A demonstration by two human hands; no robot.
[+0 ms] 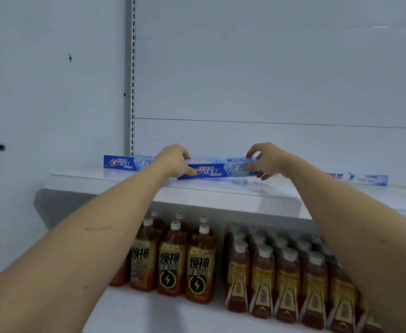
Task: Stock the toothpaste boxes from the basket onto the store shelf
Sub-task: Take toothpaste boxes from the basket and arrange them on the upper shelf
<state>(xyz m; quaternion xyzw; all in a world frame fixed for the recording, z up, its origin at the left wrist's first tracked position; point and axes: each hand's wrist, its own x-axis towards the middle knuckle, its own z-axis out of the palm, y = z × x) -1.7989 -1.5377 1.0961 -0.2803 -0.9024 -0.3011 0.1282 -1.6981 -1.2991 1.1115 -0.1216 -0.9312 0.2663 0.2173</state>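
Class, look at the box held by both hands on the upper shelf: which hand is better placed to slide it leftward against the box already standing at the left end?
Probably the right hand: it grips the held box's right end and can push it toward the left box. The left hand lies between them.

Upper shelf [221, 195]: smooth white painted metal by the look, glossy enough to mirror the cartons standing on it. Blue toothpaste box [217, 170] in the middle, the one to its left [122, 162] and the flat one far right [363, 179]: printed card with a light sheen. Lower tier: clear plastic drink bottles [175, 263] with glossy shrink labels and matt white caps; back panel [269, 68] matt pale grey, slotted metal upright [132, 68].
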